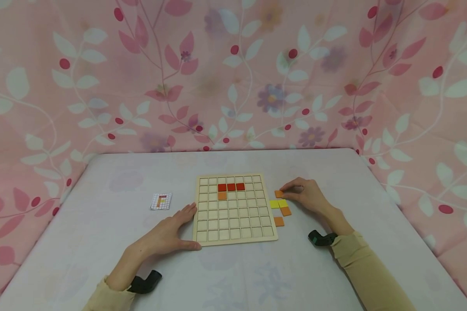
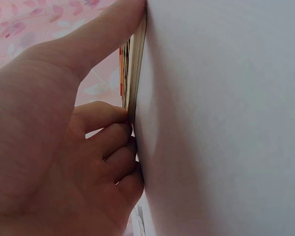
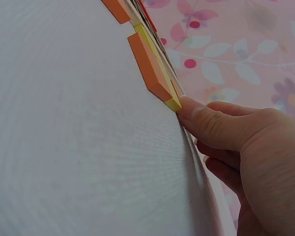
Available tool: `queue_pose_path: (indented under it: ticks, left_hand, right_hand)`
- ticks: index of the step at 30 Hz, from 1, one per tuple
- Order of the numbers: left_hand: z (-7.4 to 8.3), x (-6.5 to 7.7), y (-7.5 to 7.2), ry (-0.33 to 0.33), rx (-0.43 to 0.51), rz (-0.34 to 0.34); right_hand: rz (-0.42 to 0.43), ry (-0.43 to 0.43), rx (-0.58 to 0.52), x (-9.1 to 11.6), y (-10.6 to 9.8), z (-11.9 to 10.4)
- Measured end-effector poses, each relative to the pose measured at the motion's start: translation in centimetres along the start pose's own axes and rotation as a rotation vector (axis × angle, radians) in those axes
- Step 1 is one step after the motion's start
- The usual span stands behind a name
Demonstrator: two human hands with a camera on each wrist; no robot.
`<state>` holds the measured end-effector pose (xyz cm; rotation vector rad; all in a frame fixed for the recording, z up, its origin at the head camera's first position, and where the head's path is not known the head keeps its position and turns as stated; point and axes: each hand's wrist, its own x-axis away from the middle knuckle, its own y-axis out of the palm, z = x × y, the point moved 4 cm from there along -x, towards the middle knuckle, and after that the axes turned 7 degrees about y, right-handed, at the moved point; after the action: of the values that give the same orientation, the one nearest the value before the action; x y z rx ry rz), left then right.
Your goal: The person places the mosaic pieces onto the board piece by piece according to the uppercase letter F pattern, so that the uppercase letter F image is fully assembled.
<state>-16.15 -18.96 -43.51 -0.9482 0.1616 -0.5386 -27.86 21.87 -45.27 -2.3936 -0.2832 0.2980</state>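
In the head view a pale wooden grid board (image 1: 234,223) lies on the table. Three red tiles (image 1: 231,187) form a row in its upper part, with an orange tile (image 1: 222,196) below the leftmost one. My left hand (image 1: 165,234) rests against the board's left side, fingers at the edge and thumb near the lower left corner; the left wrist view shows its fingertips (image 2: 119,115) right at the board's side. To the right of the board, my right hand (image 1: 310,198) pinches another orange tile (image 1: 278,194) between thumb and fingers, low over the table.
Two yellow tiles (image 1: 274,204) and an orange tile (image 1: 286,211) lie close together by the board's right edge, a further orange tile (image 1: 279,221) nearer the front. A small printed pattern card (image 1: 161,201) lies left of the board. A floral curtain (image 1: 233,86) hangs behind the table.
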Motion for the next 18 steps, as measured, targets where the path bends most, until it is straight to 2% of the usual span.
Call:
queue_pose_path:
  ticks: [5,12,18]
  left_hand:
    - [0.0,0.0,0.0,0.005,-0.002,0.002]
    - [0.0,0.0,0.1,0.007,0.003,0.001]
    - [0.0,0.1,0.0,-0.005,0.004,-0.001]
  right_hand:
    - [0.000,-0.006,0.014,0.0,0.0,-0.1]
    - [0.052,0.092,0.001,0.2,-0.7,-1.2]
    - [0.067,0.080,0.009,0.1,-1.0,-2.2]
